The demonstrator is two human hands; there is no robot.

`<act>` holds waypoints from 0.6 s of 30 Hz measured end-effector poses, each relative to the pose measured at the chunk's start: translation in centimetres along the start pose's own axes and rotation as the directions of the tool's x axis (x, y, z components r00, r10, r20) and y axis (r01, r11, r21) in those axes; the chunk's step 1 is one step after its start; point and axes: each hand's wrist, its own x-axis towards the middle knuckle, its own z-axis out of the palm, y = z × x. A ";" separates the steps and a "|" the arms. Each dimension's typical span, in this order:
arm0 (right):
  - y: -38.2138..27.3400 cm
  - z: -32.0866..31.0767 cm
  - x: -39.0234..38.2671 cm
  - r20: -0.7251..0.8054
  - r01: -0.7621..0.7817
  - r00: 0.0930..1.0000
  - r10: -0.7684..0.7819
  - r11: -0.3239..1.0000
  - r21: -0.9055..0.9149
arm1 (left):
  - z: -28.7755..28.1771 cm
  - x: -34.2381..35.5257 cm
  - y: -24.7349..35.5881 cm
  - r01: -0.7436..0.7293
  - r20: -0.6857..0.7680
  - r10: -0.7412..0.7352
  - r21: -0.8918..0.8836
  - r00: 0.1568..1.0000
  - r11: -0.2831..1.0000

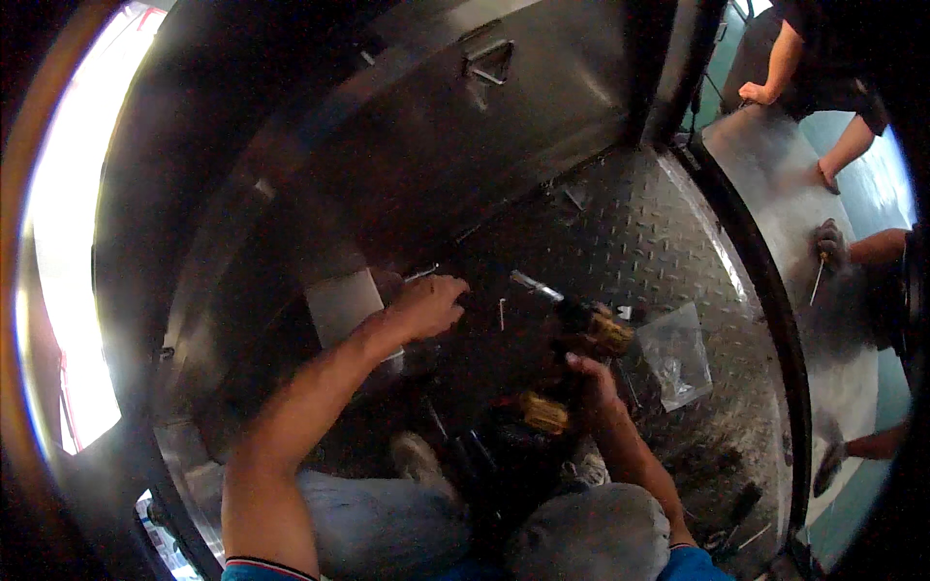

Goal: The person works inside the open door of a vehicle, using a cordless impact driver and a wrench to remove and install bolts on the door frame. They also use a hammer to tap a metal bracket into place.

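My right hand [593,382] is wrapped round the handle of a yellow-and-black power drill [610,331]. Its long silver bit or socket points up and left. Below that hand is another yellow-and-black tool part [544,413]; I cannot tell whether it belongs to the same drill. My left hand [434,306] reaches in over the dark floor with fingers curled down, their tips hidden. Just beyond it lies a thin metal piece [421,273], and beside its wrist a pale flat plate or box [344,308]. A small bent metal rod [502,313] lies between the hands.
A clear plastic bag [675,358] lies on the diamond-plate floor [630,228] to the right. A metal wall with a triangular fitting [489,64] rises ahead. Beyond the black frame [765,271], co-workers' hands rest at a metal surface; one gloved hand [829,242] holds a screwdriver.
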 end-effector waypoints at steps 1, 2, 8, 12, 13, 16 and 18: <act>-0.2 0.0 -0.6 0.000 0.032 0.999 -0.032 0.999 0.009 | 0.3 -0.2 -1.0 0.035 0.012 -0.035 0.009 0.999 0.999; -0.4 -0.5 -1.0 -0.002 0.065 0.998 -0.065 0.998 0.019 | 0.9 -0.6 -1.8 0.068 0.024 -0.068 0.018 0.997 0.998; -3.5 -6.8 -4.8 0.120 0.360 0.921 -0.371 0.927 0.102 | 3.7 -0.8 1.1 0.035 0.154 -0.043 0.055 0.987 0.998; -6.0 -8.0 -7.8 0.099 0.571 0.809 -0.579 0.815 0.100 | 8.5 0.7 2.4 0.102 0.273 -0.091 -0.026 0.958 0.994; -6.8 -7.4 -8.7 0.167 0.592 0.784 -0.598 0.801 0.090 | 9.0 0.7 3.8 0.109 0.240 -0.091 -0.063 0.966 0.992; -7.4 -9.0 -10.1 0.154 0.622 0.731 -0.665 0.742 0.250 | 12.4 1.5 6.6 0.108 0.173 -0.069 -0.229 0.982 0.968; -7.7 -10.9 -10.5 0.244 0.625 0.706 -0.665 0.747 0.228 | 15.0 2.4 8.2 -0.009 0.046 0.029 -0.387 0.999 0.922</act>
